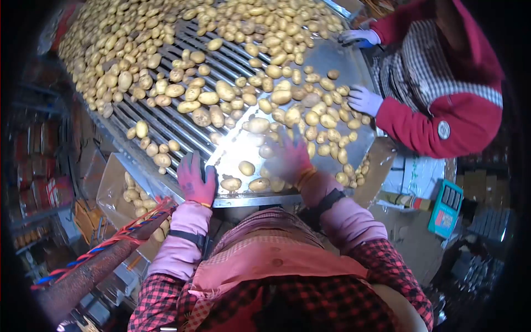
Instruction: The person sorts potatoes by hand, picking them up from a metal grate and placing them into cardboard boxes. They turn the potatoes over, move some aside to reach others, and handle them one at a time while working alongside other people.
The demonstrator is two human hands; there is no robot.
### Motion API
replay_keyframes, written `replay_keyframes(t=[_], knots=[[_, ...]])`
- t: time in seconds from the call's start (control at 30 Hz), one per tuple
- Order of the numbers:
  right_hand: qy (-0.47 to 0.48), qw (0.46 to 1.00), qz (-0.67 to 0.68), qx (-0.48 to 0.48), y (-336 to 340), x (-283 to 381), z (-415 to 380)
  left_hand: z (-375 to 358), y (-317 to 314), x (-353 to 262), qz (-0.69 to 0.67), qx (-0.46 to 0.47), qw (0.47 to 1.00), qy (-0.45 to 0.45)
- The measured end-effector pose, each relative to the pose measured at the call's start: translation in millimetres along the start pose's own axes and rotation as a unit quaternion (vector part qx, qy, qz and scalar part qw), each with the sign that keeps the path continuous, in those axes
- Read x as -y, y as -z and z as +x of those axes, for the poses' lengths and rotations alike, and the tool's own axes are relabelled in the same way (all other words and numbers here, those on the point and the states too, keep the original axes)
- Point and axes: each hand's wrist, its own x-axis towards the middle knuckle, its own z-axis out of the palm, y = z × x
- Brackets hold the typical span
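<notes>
My left hand [196, 180], in a pink glove with dark fingertips, rests at the front edge of the sorting table [238, 201], where the metal bars meet the smooth plate. Its fingers are spread and hold nothing. My right hand [287, 155], in a similar glove, is blurred by motion over the bright metal plate [235, 154], among potatoes. Whether it grips one cannot be made out. Nearest to it are a potato [258, 125] beyond and another potato [246, 168] to its left. More potatoes [230, 183] lie along the front lip.
Potatoes [127, 44] cover the back of the table. A co-worker's gloved hands [365, 100] are at the right edge. Cardboard boxes [110, 182] stand below the left and right edges. A rusty pole [94, 265] with twisted cables is at lower left; a teal scale [447, 207] is at right.
</notes>
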Motion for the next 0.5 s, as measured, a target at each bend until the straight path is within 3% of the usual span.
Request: replay_keyframes(t=[0.13,0.17,0.2,0.27,0.33,0.37,0.47,0.5], knots=[[0.022,0.995,0.091,-0.027,6,7,-62,44,-18,-41,-0.044,0.000,0.996,-0.082],[-0.006,0.998,0.062,-0.026,9,4,-71,51,-18,-60,-0.053,0.008,0.991,-0.121],[-0.012,0.997,0.069,-0.019,6,1,-81,54,-20,-76,-0.047,0.040,0.981,-0.187],[-0.018,0.996,0.085,-0.005,-7,-6,-100,45,-29,-102,-0.082,0.186,0.942,-0.268],[-0.058,0.968,0.238,0.052,-11,-16,-106,19,-29,-100,-0.065,0.231,0.927,-0.289],[-0.074,0.944,0.312,0.080,-12,-23,-105,9,-23,-93,-0.059,0.212,0.937,-0.271],[-0.134,0.965,0.180,-0.138,9,-39,-89,-13,-9,-43,-0.037,0.197,0.961,-0.192],[-0.143,0.958,0.198,-0.151,4,-41,-71,-14,4,-34,-0.023,0.180,0.968,-0.170]])
